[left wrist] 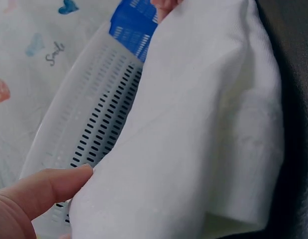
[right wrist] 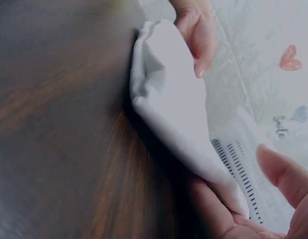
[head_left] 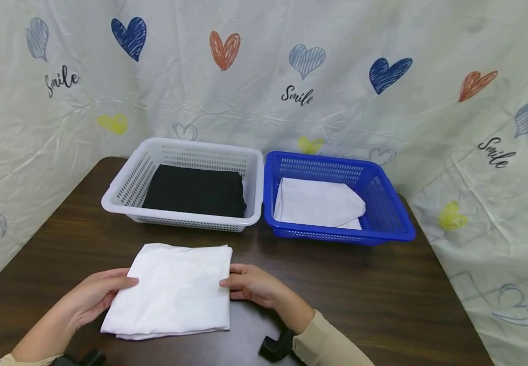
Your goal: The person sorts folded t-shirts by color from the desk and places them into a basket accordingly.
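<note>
A folded white cloth (head_left: 172,290) lies low over the front of the dark table, squared off, with its layers showing along the near edge. My left hand (head_left: 96,295) grips its left side, thumb on top and the other fingers mostly hidden beneath. At the right side, my right hand (head_left: 255,287) holds the edge between thumb and fingers. The right wrist view shows fingers (right wrist: 218,209) tucked under the cloth's edge and the thumb raised above it. In the left wrist view, the left thumb (left wrist: 59,189) meets the cloth's edge.
Behind the cloth stands a white plastic basket (head_left: 183,216) holding folded black cloth (head_left: 195,190). Right beside it, a blue basket (head_left: 387,203) contains folded white fabric (head_left: 316,203). A curtain (head_left: 255,101) printed with hearts hangs behind the brown table (head_left: 360,290).
</note>
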A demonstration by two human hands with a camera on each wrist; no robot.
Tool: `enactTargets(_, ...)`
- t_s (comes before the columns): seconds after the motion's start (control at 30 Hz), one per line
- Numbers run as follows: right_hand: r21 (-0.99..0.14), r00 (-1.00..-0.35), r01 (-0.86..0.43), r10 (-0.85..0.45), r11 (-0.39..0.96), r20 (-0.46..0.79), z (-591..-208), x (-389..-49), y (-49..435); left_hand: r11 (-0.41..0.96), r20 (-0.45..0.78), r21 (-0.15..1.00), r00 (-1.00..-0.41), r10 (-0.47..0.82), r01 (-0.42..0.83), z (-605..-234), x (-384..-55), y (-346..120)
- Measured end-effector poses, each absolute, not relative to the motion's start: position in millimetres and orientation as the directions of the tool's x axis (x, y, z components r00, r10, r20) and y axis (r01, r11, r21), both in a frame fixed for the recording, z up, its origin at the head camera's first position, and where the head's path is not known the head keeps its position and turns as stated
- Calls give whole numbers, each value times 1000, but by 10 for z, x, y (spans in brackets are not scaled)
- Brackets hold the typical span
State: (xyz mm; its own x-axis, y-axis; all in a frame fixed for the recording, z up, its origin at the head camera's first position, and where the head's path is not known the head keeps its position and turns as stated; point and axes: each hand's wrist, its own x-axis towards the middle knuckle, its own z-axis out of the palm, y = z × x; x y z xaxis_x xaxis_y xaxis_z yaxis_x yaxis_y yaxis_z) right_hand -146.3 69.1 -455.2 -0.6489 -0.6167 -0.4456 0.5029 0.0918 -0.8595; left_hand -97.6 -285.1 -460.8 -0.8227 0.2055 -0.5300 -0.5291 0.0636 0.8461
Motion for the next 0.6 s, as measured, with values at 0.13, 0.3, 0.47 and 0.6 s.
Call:
enactTargets(0.13, -848, -639, 526, -630, 59, -441, -4582, -1443, 688, 80, -525, 850, -823, 218, -521, -4613, -980, -2861)
enactTargets(0.3, -844, -647, 534, -620, 45, -443, -4609, -1422, 682, 79, -535, 844, -822, 195, -531, -4613, -971, -2838)
enactTargets(0.47, -836, -649, 547, -609, 42, -455, -4625, -1414, 675, 42, -526, 847, -822, 216, -531, -4608, -977, -2837)
enactTargets(0.6, -837, -653, 545, -606, 40, -454, -4641, -1413, 665, -47, -514, 839, -817, 260, -542, -4615, -986, -2845)
